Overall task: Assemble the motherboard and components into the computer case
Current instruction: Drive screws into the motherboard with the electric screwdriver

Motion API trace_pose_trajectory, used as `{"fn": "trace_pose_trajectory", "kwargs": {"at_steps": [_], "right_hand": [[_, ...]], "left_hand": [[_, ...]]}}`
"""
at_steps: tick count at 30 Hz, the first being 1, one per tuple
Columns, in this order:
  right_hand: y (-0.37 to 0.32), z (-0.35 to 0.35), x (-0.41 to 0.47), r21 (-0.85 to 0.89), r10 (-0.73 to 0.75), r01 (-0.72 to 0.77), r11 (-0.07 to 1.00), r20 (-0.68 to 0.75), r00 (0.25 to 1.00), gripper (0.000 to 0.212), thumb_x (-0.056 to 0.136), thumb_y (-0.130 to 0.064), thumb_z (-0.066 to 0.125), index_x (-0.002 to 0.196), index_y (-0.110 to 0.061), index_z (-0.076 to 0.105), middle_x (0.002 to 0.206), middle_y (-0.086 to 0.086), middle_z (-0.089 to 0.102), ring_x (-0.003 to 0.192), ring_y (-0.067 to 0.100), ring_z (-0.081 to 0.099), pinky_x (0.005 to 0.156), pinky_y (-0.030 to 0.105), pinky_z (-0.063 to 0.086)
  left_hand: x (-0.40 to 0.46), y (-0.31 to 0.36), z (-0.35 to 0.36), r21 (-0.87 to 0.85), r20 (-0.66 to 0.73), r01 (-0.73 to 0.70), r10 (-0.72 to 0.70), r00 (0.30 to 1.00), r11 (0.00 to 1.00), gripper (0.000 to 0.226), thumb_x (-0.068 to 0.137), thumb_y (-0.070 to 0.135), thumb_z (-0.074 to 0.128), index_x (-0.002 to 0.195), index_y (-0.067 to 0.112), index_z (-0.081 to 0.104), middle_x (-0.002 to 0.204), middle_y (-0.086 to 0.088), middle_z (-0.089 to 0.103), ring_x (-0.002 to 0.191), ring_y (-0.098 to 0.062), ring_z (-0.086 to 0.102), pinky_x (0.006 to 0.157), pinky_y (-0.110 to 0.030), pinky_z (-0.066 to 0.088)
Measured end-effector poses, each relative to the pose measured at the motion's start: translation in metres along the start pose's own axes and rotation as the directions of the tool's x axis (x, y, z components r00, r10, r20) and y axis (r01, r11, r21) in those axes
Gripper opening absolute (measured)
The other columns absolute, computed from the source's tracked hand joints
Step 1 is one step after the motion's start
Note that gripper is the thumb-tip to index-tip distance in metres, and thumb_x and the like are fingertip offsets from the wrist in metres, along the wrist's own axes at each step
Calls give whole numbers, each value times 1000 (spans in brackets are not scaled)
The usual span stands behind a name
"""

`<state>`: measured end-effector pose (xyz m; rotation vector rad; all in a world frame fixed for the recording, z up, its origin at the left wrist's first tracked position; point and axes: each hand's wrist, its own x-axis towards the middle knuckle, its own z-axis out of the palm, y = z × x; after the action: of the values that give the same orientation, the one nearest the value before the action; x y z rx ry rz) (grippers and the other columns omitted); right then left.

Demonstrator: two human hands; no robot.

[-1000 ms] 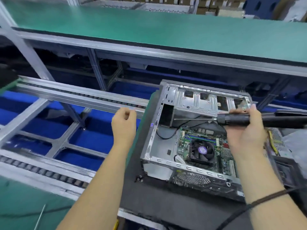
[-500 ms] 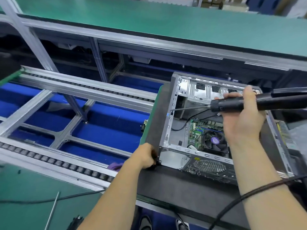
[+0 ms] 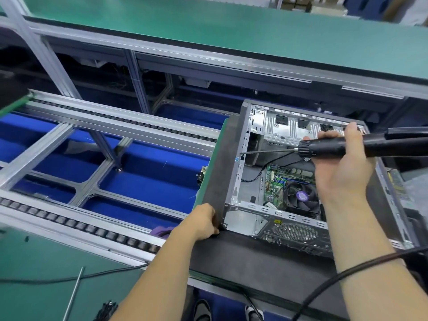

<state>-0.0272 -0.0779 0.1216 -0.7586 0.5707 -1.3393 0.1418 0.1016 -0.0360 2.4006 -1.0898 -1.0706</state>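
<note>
Rod [image 3: 74, 293]: thin, metal, lying on the green bench [image 3: 34, 262] at your near left, with a black cable [image 3: 69, 278] crossing it.

Conveyor [image 3: 92, 158]: grey roller rails over blue trays, spanning the left half of your view.

Purple item [image 3: 161, 230]: small, at the near rail, just left of your left forearm; what it is cannot be told.

Left hand [image 3: 205, 222]: down at the case's near-left corner, on the mat beside it. The fingers curl under, away from you, so whether they pinch anything cannot be told.

Mat [image 3: 243, 258]: dark grey, under the case, on a green-edged pallet.

Case [image 3: 236, 181]: open side up, lying on the mat to the right of the conveyor. Its perforated rear panel faces you; the drive cage sits at the far end.

Motherboard [image 3: 275, 184]: green, already lying inside the case on its floor, in the near half.

Fan [image 3: 301, 196]: black, with a purple hub, sitting on the motherboard and partly hidden by your right wrist.

Driver [image 3: 335, 148]: black electric screwdriver, held roughly level above the open case. Its thin bit points left, with the tip at the inside of the case's left wall.

Right hand [image 3: 340, 167]: wrapped round the driver's barrel, thumb on top, fingers closed underneath.

Cord [image 3: 335, 279]: black, crossing your right forearm at the near right.
</note>
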Motion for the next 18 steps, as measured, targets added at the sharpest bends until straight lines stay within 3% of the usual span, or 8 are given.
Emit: {"fn": "trace_pose_trajectory", "kwargs": {"at_steps": [5, 9, 18], "right_hand": [[0, 0, -1, -3, 12, -12, 1000, 2, 1000, 29, 96, -21, 68, 111, -11, 44, 80, 4, 61, 85, 23, 63, 90, 51, 58], [2, -1, 1, 3, 24, -24, 1000, -10, 1000, 35, 97, -21, 67, 116, -11, 40, 83, 5, 59, 87, 24, 61, 97, 57, 54], [2, 1, 1, 35, 26, -25, 999, -17, 1000, 32, 99, -18, 65, 116, -10, 40, 82, 5, 57, 83, 22, 60, 89, 54, 57]], "left_hand": [[0, -8, 3, -1, 24, -51, 51, 998, 999, 5, 80, 16, 77, 77, 14, 74, 80, -4, 71, 80, -22, 68, 76, -33, 56], [-1, -12, 4, 10, 18, -79, 79, 997, 997, 11, 83, 20, 73, 73, 20, 67, 81, -1, 69, 79, -19, 66, 76, -36, 56], [-4, -15, 3, -2, 14, -152, 152, 988, 988, 20, 76, 15, 81, 72, 28, 67, 88, 2, 74, 81, -14, 68, 73, -20, 52]]}}
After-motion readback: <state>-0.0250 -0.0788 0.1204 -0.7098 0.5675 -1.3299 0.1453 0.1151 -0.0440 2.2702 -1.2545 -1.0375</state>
